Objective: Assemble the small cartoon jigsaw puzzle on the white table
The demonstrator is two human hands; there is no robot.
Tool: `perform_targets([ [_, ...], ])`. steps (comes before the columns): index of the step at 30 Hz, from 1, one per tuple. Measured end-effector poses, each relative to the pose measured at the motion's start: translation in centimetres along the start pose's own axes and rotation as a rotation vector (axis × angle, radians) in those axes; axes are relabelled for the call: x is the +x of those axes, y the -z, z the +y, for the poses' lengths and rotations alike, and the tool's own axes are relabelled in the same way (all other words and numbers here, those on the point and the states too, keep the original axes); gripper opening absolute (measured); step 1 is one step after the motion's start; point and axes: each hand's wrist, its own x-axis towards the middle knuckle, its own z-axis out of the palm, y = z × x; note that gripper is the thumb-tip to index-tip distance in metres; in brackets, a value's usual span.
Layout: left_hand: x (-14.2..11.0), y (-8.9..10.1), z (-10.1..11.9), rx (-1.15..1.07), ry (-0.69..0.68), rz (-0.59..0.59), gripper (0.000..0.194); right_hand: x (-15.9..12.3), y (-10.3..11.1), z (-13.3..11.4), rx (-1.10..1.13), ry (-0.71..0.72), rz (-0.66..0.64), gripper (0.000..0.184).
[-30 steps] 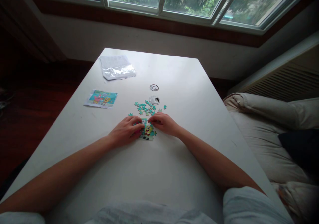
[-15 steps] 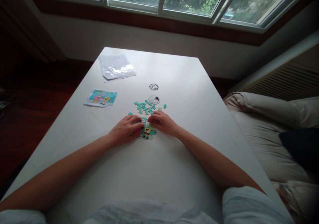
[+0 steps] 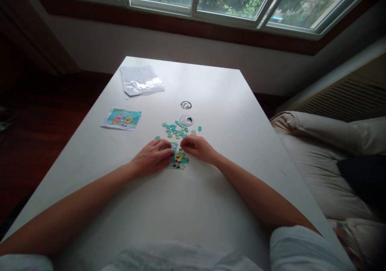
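A partly joined jigsaw puzzle [image 3: 178, 158] with cartoon figures lies on the white table, a yellow figure showing on its right side. My left hand [image 3: 153, 155] rests across the puzzle's left part, fingers bent and thumb apart, hiding that side. At the puzzle's upper right, my right hand [image 3: 197, 147] has thumb and fingertips pinched together. A small teal puzzle piece [image 3: 180, 149] shows just under those fingertips; how firmly they hold it is hard to see. Beyond both hands lies a loose group of teal puzzle pieces [image 3: 176, 130].
The white table [image 3: 217, 98] has two round inserts [image 3: 186, 120] in its middle. A picture sheet [image 3: 123, 119] with the cartoon figures lies at left. Behind it are papers in a clear plastic sleeve [image 3: 142, 81]. A beige sofa [image 3: 313, 158] stands to the right, windows ahead.
My right hand has shifted slightly to the right, its fingers drawn closer together, and a teal piece now shows below its fingertips. My left hand stays in place.
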Motion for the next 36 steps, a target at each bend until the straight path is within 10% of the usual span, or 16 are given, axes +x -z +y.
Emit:
perform_targets([
  [36, 0.1, 0.2, 0.0, 0.005, -0.010, -0.006, 0.028, 0.2, -1.0, -0.2, -0.133, 0.099, 0.055, 0.008],
])
